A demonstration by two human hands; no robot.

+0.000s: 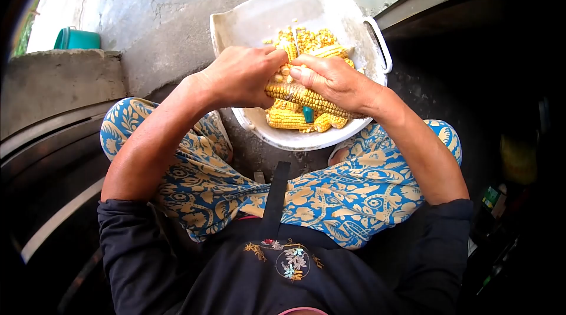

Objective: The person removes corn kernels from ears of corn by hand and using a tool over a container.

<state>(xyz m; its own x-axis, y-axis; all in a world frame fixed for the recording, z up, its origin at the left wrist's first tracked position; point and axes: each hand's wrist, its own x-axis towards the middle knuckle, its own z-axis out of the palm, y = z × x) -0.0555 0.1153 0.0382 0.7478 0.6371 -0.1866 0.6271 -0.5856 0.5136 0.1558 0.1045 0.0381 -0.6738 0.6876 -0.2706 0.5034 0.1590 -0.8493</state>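
A yellow corn cob (312, 100) lies slanted across the white basin, its left end at my left hand (244, 76) and its right part under my right hand (336, 82). Both hands are closed and meet at the fingertips above the cob, where some kernels show between them. My left fingers curl round its end; my right thumb and fingers press together over it. Beneath are more cobs (286, 119), loose kernels (315, 38) and a small teal piece (308, 114). What sits inside the left fist is partly hidden.
The white basin (247, 20) with a side handle (379, 46) stands between my knees on a concrete floor (177, 14). A teal container (79, 38) rests on a concrete ledge (62, 79) at the left. Dark items stand at the far right.
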